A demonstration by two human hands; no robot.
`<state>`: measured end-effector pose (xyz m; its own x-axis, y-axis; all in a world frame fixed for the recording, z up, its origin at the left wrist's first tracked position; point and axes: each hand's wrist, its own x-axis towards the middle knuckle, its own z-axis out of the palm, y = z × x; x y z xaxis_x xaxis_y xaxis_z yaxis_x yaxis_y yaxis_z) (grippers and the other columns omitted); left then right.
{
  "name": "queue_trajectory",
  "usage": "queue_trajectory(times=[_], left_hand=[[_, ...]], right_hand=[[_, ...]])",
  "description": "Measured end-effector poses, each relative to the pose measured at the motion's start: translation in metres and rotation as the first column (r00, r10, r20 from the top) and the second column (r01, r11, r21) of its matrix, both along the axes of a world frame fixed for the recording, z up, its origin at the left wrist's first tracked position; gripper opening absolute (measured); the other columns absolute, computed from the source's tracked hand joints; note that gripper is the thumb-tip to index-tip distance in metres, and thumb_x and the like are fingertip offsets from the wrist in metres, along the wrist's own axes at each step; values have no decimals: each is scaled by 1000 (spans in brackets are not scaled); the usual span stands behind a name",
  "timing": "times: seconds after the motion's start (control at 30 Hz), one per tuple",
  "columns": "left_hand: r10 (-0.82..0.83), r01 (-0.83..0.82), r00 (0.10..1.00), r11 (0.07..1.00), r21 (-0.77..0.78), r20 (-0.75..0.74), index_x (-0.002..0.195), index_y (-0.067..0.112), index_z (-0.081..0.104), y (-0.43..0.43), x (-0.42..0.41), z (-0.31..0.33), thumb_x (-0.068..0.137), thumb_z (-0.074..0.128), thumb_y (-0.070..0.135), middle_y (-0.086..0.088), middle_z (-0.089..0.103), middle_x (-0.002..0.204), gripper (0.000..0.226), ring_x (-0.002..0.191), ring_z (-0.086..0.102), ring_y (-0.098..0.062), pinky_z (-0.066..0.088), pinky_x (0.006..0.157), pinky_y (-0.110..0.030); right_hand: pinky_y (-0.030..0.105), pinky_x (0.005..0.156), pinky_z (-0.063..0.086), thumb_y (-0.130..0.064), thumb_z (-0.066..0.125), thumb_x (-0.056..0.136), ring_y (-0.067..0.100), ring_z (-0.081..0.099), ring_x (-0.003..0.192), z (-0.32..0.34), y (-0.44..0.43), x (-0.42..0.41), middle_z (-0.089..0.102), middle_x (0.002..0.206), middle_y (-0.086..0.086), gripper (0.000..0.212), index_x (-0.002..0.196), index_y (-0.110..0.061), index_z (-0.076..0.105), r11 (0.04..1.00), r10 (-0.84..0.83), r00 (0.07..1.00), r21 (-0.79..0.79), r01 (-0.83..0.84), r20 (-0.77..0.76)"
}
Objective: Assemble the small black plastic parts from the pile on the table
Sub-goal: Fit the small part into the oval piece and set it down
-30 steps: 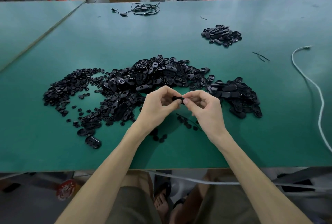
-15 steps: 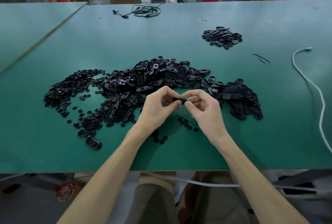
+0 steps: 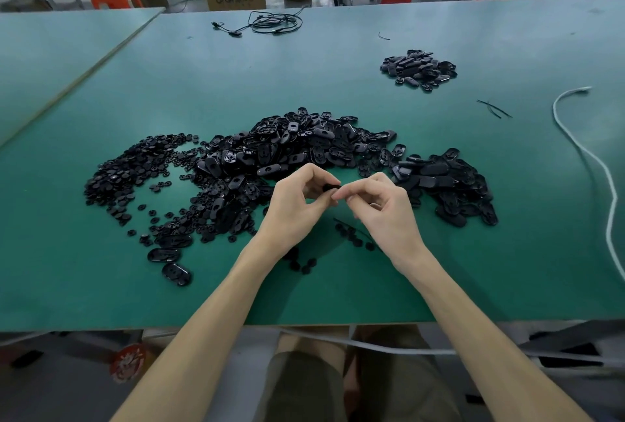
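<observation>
Now we note both hands, left hand (image 3: 297, 205) and right hand (image 3: 382, 208), pinching one black part (image 3: 330, 188) between fingertips, its long axis running hand to hand.

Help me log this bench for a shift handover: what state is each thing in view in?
left hand, fingers pinching the small black part
right hand, fingers pinching the same part
main pile, loose, spread across the table
small pile, heaped apart, far right
white cord, slack, lying along the right side
black cable, loosely coiled at the far edge
</observation>
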<state>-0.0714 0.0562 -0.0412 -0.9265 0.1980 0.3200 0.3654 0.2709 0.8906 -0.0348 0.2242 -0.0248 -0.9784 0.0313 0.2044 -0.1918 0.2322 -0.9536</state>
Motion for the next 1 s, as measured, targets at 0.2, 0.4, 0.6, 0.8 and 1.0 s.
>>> queue_trajectory(times=[0.2,0.4,0.6,0.8,1.0], left_hand=[[7,-11,999,998,-67,-54,99,19,69,0,-1,1,92,74,-2,5,74,94,23,87,73,-18,59,85,-32],[18,-22,999,996,-81,-49,98,24,69,0,-1,0,91,75,-2,7,74,93,27,85,74,-15,59,83,-29],[16,-19,999,995,-95,-35,98,21,70,0,1,0,91,75,-2,7,74,92,24,84,74,-14,60,83,-28],[-4,-13,994,989,-146,-111,106,21,72,0,-1,2,94,75,6,10,73,100,19,96,70,-8,53,89,-18],[286,-363,910,899,-244,-302,136,8,64,2,-4,5,105,57,9,-1,60,136,32,128,55,-13,42,115,-30]], right_hand=[[45,77,53,1,66,97,24,56,73,2,-1,0,54,94,7,28,92,-22,82,1000,-7,1000,-7,7,18],[50,74,53,1,65,96,39,54,72,1,-1,-1,56,97,13,29,90,-22,81,1000,-16,1000,-13,17,26],[49,71,52,2,65,96,27,52,68,1,0,-1,55,95,11,32,87,-24,80,1000,-19,999,-9,20,41],[40,68,49,1,63,98,22,56,69,-2,0,0,60,95,0,33,90,-25,81,998,-43,999,-43,44,25],[33,84,57,-3,61,98,12,66,92,-8,6,-2,58,117,-7,33,115,-29,74,945,-302,953,-135,299,-3]])
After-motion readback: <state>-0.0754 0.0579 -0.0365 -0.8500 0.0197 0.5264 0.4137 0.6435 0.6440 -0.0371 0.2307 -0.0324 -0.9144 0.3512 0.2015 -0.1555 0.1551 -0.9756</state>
